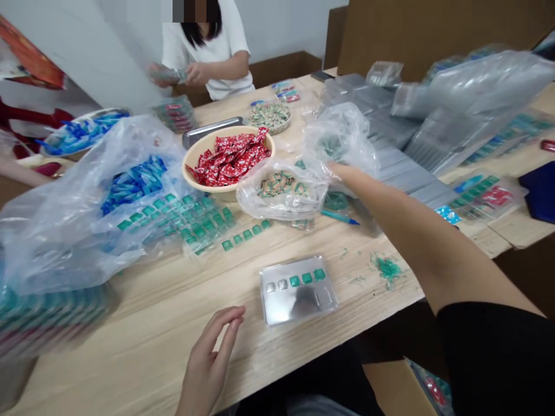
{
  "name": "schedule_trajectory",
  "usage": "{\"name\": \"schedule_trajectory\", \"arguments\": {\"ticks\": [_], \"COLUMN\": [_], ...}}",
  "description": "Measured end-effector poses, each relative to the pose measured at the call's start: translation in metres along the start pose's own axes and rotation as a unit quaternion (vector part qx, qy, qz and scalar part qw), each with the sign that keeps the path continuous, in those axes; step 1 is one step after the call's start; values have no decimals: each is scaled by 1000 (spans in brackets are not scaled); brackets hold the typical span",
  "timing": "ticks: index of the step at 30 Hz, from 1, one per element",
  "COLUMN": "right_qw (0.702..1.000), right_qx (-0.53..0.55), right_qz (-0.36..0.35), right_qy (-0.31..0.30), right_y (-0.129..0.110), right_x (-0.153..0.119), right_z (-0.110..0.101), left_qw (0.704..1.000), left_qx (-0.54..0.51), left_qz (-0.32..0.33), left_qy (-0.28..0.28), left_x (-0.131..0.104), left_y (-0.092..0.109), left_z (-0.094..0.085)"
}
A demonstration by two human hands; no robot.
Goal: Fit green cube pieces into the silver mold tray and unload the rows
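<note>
My left hand (210,355) is just above the table's front part, thumb and forefinger tips brought together, with nothing visible between them. Just beyond it lies a clear plastic tray (284,306) with a row of small square pockets; three hold green pieces (307,278) and two at the left look bare. My right arm stretches forward, and my right hand (336,169) reaches into a crumpled clear plastic bag (340,130) with greenish contents. The bag hides its fingers. Beside that bag, a second open bag (281,202) contains small tan-and-green pieces.
A cream bowl (188,173) holds red packets. Blue pieces (134,182) and strips of green squares (203,222) lie around a plastic bag at left. Stacked clear trays (403,170) fill the right. Green scraps (387,267) and a blue pen (340,217) lie nearby. A co-worker (208,63) sits opposite.
</note>
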State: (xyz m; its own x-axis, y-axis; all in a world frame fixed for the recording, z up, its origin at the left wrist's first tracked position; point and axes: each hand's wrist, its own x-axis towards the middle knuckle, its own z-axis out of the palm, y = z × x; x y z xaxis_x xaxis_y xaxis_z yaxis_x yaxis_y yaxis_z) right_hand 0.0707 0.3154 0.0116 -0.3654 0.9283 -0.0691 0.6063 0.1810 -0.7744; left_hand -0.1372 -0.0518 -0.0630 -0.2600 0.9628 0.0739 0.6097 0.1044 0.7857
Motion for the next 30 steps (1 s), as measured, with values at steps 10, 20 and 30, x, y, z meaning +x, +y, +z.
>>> {"name": "schedule_trajectory", "arguments": {"ticks": [10, 20, 30], "right_qw": [977, 883, 916], "right_qx": [202, 409, 379], "right_qz": [-67, -12, -59], "right_qy": [9, -231, -120], "right_y": [-33, -23, -22], "right_x": [-135, -237, -250], "right_z": [-3, 79, 87], "left_qw": [992, 976, 975], "left_qx": [-87, -132, -148], "left_qz": [87, 172, 163], "left_qy": [40, 21, 9], "left_x": [25, 29, 19], "left_y": [42, 77, 80], "left_z": [18, 36, 29]}}
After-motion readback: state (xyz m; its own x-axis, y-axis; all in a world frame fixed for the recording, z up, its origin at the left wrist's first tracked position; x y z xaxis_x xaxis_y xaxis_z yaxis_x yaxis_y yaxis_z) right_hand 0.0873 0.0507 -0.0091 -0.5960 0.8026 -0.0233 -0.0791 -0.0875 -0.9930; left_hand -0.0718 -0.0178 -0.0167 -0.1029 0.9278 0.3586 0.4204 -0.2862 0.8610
